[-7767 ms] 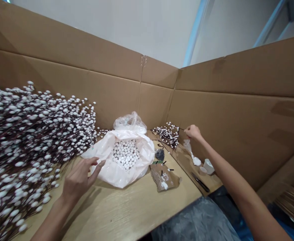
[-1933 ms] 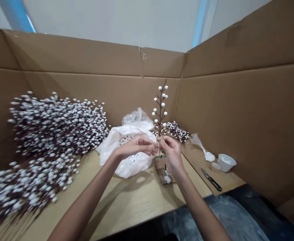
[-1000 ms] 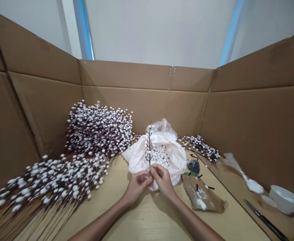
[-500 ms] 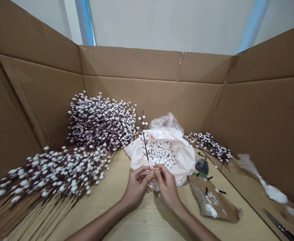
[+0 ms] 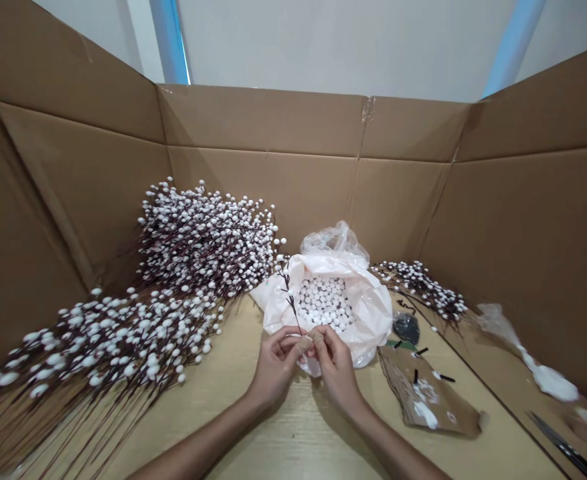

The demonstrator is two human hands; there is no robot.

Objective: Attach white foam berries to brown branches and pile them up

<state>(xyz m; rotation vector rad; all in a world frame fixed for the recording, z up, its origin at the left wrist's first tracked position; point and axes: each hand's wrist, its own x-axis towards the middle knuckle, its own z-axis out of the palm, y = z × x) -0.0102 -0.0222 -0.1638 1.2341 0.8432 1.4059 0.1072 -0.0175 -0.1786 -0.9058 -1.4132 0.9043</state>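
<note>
A thin dark artificial berry stem (image 5: 292, 303) with white berries near its top rises from between my two hands. My left hand (image 5: 277, 363) pinches its lower end between thumb and fingers. Right beside it, my right hand (image 5: 334, 363) is closed at the fingertips, the thumbs nearly touching; its fingers are at the stem's base, and what lies in its pinch is hidden. Just beyond both hands sits an open plastic bag (image 5: 373, 313), full of loose white berries (image 5: 325, 303).
Finished-looking berry stems lie in a large pile (image 5: 206, 240) and a nearer bunch (image 5: 123, 340) at left, and a smaller bunch (image 5: 423, 287) at right. A cardboard piece (image 5: 433, 393) with white smears, a dark packet (image 5: 406, 328) and scissors (image 5: 563, 443) lie right. Cardboard walls (image 5: 273, 120) enclose the table.
The stem has tilted and turned, its berried top now lower and slightly to the left. Both hands stay pinched together in nearly the same place. The view has shifted slightly.
</note>
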